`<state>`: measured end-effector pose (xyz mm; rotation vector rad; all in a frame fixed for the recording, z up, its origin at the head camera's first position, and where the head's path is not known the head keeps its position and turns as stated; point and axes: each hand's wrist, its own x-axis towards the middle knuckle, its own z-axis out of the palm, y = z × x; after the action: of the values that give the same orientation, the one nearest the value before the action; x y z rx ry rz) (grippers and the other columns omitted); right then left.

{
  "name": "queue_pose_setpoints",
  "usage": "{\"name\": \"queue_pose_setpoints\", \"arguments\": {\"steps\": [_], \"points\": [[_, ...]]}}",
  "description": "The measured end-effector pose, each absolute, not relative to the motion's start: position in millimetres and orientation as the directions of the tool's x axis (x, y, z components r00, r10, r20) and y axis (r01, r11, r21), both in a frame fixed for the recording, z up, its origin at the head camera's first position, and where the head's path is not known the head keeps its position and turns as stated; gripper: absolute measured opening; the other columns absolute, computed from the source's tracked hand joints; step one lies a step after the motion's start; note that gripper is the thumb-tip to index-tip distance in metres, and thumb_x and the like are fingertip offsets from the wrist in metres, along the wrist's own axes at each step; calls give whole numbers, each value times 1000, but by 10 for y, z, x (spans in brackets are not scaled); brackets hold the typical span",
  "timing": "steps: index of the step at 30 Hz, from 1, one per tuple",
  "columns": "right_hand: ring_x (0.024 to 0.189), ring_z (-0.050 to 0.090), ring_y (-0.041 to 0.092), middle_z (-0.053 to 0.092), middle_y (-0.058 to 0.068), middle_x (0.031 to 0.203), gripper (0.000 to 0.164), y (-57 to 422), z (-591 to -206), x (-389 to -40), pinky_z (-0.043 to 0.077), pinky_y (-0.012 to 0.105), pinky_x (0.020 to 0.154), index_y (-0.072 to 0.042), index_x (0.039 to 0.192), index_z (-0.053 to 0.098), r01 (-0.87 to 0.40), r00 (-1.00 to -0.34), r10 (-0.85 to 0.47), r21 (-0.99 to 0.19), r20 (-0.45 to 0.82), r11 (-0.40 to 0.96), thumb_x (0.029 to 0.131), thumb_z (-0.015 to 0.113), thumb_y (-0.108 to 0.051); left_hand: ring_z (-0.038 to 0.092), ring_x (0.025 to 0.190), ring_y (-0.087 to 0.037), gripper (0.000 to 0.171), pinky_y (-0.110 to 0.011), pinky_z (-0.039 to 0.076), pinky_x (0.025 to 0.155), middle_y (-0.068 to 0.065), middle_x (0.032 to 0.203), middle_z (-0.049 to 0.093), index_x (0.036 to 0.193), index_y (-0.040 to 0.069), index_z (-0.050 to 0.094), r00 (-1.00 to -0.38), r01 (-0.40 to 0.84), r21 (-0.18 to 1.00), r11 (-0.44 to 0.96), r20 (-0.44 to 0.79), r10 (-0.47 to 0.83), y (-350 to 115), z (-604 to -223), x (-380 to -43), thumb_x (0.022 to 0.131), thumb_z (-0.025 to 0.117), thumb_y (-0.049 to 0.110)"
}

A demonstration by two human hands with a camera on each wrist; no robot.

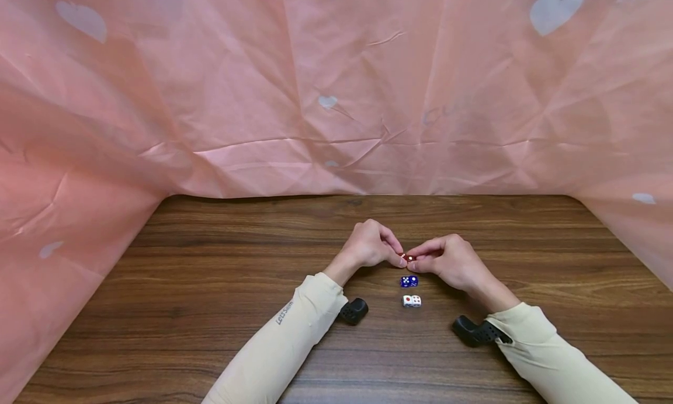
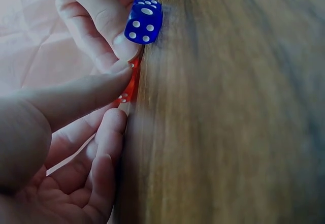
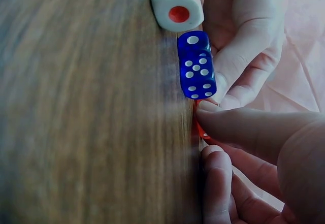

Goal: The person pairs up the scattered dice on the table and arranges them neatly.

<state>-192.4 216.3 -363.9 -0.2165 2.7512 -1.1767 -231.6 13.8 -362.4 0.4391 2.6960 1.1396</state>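
Observation:
Two small red dice (image 1: 410, 258) with white pips sit side by side on the table, partly hidden by fingertips. From the left, my left hand (image 1: 370, 244) pinches the pair between thumb and fingers; my right hand (image 1: 454, 263) does the same from the right. The hands' fingertips nearly meet there. In the left wrist view, red (image 2: 131, 84) shows between the thumb and fingers. Just nearer to me lie two blue dice (image 1: 409, 281), touching each other; they also appear in the right wrist view as blue dice (image 3: 197, 66). Nearer still is a touching pair of white dice (image 1: 412, 301).
The dice lie on a dark wood-grain table (image 1: 236, 264). A pink cloth (image 1: 326, 71) with pale hearts hangs along the back and both sides. Black wrist mounts (image 1: 354, 312) stick out from under both cream sleeves (image 1: 286, 340), close to the table.

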Motion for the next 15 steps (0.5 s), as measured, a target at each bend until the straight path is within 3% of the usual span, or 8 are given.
{"name": "queue_pose_setpoints", "arguments": {"steps": [8, 15], "points": [[89, 71, 6, 84, -1, 94, 26, 2184, -3642, -1922, 51, 27, 76, -18, 108, 85, -91, -981, -186, -704, -59, 704, 86, 88, -31, 64, 83, 1, 19, -18, 50, 82, 15, 73, 78, 80, 27, 85, -928, 208, 712, 671, -73, 365, 157, -3629, -2321, 69, 100, 30], [84, 70, 4, 83, 0, 93, 30, 2195, -3646, -1924, 51, 23, 74, -14, 111, 84, -92, -978, -198, -719, -65, 688, 85, 89, -28, 63, 79, 2, 21, -17, 49, 77, 14, 74, 79, 82, 26, 85, -922, 197, 727, 658, -92, 376, 156, -3625, -2327, 69, 101, 29]]}}
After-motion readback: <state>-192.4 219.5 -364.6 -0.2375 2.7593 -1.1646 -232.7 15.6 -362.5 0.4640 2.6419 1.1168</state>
